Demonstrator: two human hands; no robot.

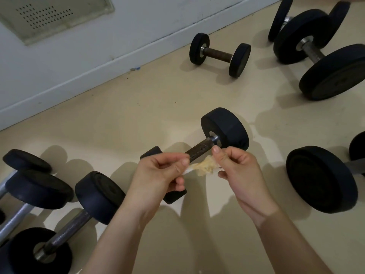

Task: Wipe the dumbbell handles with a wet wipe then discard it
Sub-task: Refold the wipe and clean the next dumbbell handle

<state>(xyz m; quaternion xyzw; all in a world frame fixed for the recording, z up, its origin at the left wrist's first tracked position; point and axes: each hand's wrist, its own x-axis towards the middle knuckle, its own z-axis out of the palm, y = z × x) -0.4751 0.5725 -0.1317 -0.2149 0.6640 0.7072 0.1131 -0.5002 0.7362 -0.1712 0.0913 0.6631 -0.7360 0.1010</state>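
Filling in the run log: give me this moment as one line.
left hand: pinches wet wipe | right hand: pinches wet wipe | wet wipe: stained, stretched between hands | dumbbell: on floor behind hands

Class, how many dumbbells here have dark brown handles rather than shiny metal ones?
2. The small dumbbell lies by the wall; the centre dumbbell lies beneath the wipe. Edge-cropped dumbbells may hide more.

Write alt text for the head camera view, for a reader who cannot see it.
The left hand and right hand pinch a yellow-stained wet wipe stretched between them, above a black dumbbell on a beige floor. Other dumbbells lie around, near a white wall.
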